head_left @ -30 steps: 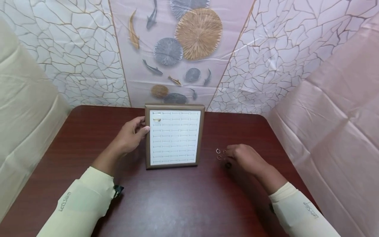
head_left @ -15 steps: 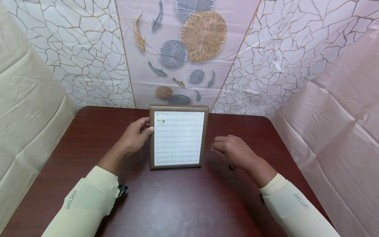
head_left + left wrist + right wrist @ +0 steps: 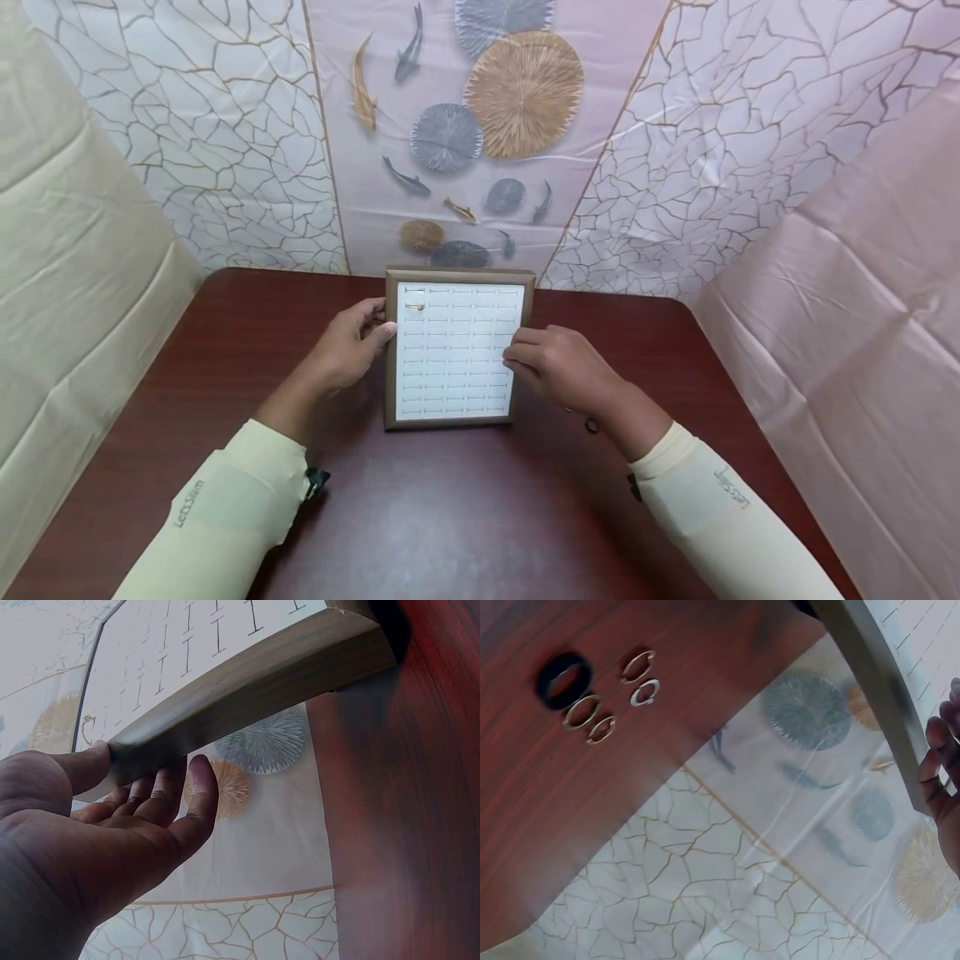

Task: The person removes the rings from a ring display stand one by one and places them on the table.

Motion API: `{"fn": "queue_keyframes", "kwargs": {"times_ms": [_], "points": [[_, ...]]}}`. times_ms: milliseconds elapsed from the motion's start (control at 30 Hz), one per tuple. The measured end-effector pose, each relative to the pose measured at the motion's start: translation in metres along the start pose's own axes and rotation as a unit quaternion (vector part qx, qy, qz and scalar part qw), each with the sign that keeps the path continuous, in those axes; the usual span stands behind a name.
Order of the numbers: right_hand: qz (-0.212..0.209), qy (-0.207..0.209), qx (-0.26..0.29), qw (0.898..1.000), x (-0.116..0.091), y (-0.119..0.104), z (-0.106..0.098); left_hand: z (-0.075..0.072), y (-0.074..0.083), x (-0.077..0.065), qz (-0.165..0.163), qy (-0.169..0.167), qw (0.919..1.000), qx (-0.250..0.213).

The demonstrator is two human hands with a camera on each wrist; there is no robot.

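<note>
A ring display board (image 3: pixel 457 350) with a brown wooden frame and rows of slits in a white pad stands upright. One gold ring (image 3: pixel 415 307) sits in its left column, near the top. My left hand (image 3: pixel 347 346) holds the frame's left edge, thumb on the front and fingers behind, as the left wrist view shows. At the board's right side, my right hand (image 3: pixel 566 367) has its fingertips pinched together in front of the pad. Between them a small ring (image 3: pixel 949 784) shows faintly in the right wrist view, mostly hidden by the fingers.
On the dark red table (image 3: pixel 420 508), right of the board, lie a black ring (image 3: pixel 564 680), a silver ring (image 3: pixel 645 692) and several gold rings (image 3: pixel 582 712). Patterned curtain (image 3: pixel 247 167) hangs behind the table, and plain cloth (image 3: pixel 847 250) closes the sides.
My right hand has left the loose rings and moved left and up to the board's right side. The left hand keeps its hold on the frame, and the head view has shifted slightly.
</note>
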State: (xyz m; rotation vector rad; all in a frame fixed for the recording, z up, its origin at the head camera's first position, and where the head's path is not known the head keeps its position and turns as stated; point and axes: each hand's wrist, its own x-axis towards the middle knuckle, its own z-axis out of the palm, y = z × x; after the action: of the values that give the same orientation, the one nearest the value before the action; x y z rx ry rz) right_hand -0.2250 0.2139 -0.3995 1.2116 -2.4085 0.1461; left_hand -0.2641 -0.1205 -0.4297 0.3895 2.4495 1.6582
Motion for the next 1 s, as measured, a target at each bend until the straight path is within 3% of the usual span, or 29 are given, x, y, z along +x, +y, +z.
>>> {"fn": "queue_keyframes", "kwargs": {"times_ms": [233, 533, 800, 1000], "points": [[0.000, 0.004, 0.009, 1.000, 0.021, -0.006, 0.003, -0.001, 0.000, 0.001, 0.000, 0.002, 1.0000, 0.004], [-0.024, 0.059, -0.016, 0.998, 0.059, -0.017, 0.010, -0.002, -0.002, 0.001, 0.002, 0.008, 0.9999, 0.009], [-0.002, 0.065, -0.063, 0.996, 0.099, -0.034, 0.024, -0.004, -0.004, 0.001, 0.027, 0.012, 0.9995, 0.011], [0.015, 0.086, -0.081, 0.993, 0.113, -0.041, 0.037, -0.004, -0.004, 0.001, 0.036, 0.013, 0.9992, 0.015]]}}
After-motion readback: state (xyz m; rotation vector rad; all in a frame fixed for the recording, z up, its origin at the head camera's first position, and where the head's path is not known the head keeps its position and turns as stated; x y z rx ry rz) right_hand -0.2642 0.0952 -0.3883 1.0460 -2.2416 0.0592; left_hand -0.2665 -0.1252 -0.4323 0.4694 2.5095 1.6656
